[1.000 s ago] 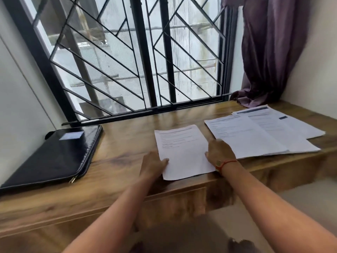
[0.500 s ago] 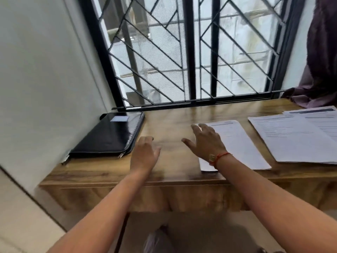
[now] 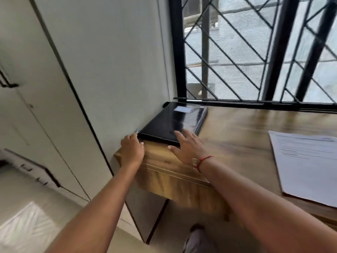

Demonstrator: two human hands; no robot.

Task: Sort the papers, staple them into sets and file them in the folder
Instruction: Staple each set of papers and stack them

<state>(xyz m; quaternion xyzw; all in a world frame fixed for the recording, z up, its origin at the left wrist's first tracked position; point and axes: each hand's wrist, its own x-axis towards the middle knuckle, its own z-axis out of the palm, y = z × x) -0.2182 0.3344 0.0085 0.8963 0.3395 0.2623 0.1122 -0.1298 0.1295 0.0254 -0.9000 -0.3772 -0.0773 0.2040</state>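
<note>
A black zipped folder (image 3: 175, 121) with a small white label lies closed at the left end of the wooden desk (image 3: 237, 136), against the wall and the window. My left hand (image 3: 132, 150) is at the folder's near left corner, fingertips next to the zip pull; nothing shows inside it. My right hand (image 3: 187, 145) has its fingers spread, the tips over the folder's near edge. A sheet of printed white paper (image 3: 306, 165) lies flat on the desk at the right, cut off by the frame edge.
A black window grille (image 3: 237, 57) runs along the back of the desk. A pale wall (image 3: 109, 70) and cabinet doors stand to the left. The desk's left corner sits just under my left hand, with floor below.
Both hands left the single sheet and moved left across the desk to the black folder. The view swung left; the other papers went out of frame.
</note>
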